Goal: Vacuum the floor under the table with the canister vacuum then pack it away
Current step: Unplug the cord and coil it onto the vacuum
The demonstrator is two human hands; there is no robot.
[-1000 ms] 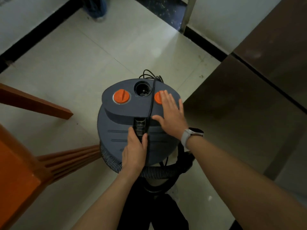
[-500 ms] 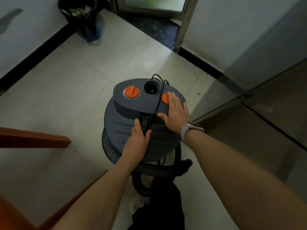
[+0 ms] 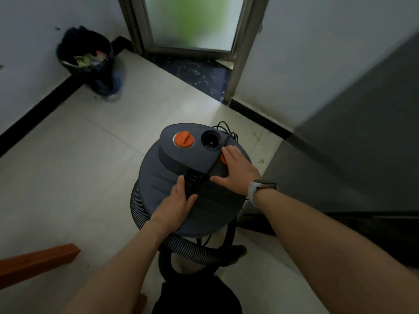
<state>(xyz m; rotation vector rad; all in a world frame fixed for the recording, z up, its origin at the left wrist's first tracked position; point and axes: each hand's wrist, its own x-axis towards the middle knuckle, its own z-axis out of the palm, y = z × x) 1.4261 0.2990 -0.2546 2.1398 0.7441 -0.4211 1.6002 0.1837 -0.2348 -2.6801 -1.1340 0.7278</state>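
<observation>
Pale floor tiles [image 3: 90, 168] run to a frosted glass door [image 3: 192, 21], and the round dark-grey canister vacuum [image 3: 172, 168] stands on them. Left hand [image 3: 176, 205] has its grip curled round the black handle [image 3: 192, 180] on top. Right hand [image 3: 238, 168] lies flat beside it, fingers straight, covering an orange knob [image 3: 223, 158]. Ribbed grey hose [image 3: 188, 248] coils below both hands; a black bin [image 3: 88, 62] sits far beyond the left.
</observation>
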